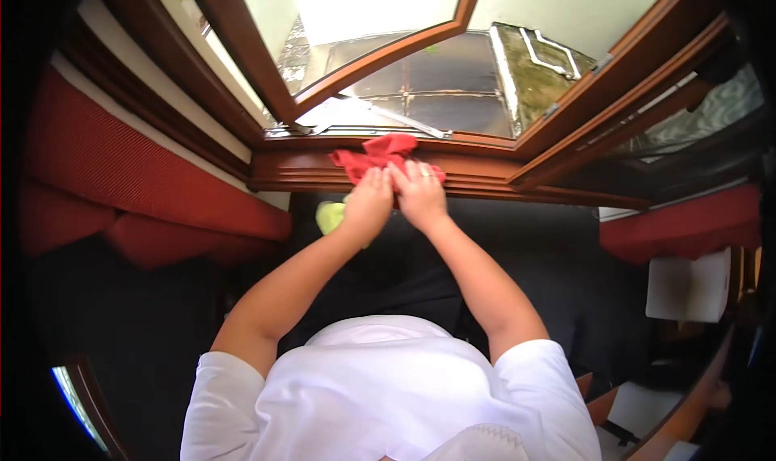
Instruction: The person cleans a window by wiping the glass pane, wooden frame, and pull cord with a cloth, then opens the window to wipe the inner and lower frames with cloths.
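A crumpled red cloth (390, 145) lies on the brown wooden window sill (295, 170), bunched up towards the frame. My left hand (369, 200) grips its near edge, with the fingertips meeting those of my other hand. Close beside it, my right hand (421, 194) has its fingers bent over the cloth, and a ring shows on one finger. Under my left wrist hangs a yellow-green cloth (331, 216); what holds it is hidden behind the hand.
A wooden window sash (388, 57) stands swung outwards, with a metal stay arm (404, 120) along the sill. Red curtains hang at left (153, 170) and right (679, 222). A white box-like object (687, 287) is at the right. Outside lies a dark paved surface (436, 77).
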{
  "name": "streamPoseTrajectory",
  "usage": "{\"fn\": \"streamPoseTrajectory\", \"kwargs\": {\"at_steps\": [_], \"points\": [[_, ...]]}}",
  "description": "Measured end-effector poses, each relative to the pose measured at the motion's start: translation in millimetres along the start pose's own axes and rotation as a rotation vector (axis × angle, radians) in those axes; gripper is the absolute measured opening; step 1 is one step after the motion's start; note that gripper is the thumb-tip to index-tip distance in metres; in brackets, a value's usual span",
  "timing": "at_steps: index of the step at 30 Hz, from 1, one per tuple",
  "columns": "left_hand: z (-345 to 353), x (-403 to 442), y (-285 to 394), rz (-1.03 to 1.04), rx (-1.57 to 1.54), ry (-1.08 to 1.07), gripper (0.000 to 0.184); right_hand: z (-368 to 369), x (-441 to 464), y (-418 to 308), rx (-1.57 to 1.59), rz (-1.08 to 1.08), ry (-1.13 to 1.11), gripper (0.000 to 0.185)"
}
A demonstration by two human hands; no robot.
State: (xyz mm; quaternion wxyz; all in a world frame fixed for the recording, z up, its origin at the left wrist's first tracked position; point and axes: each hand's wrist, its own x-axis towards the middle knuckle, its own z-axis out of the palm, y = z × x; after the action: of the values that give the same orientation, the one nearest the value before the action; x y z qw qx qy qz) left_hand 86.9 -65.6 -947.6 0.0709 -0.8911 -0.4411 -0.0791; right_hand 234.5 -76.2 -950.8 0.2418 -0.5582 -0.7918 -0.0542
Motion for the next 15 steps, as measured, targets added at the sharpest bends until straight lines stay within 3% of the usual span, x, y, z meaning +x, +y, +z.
{"fn": "streamPoseTrajectory", "kwargs": {"at_steps": [2,6,11,15], "points": [[15,23,42,0.098,0.027,0.002,0.046,-21,-26,38,-0.164,0.054,-0.043,0.044],[11,53,97,0.173,-0.062,-0.027,0.054,-54,-60,86,-0.163,0.214,-0.134,0.058],[11,48,81,0.276,-0.144,-0.053,0.059,-44,-58,76,-0.210,0.299,-0.137,0.056],[9,26,52,0.235,-0.076,-0.078,0.060,-19,-41,45,-0.261,0.224,-0.138,0.048]]}}
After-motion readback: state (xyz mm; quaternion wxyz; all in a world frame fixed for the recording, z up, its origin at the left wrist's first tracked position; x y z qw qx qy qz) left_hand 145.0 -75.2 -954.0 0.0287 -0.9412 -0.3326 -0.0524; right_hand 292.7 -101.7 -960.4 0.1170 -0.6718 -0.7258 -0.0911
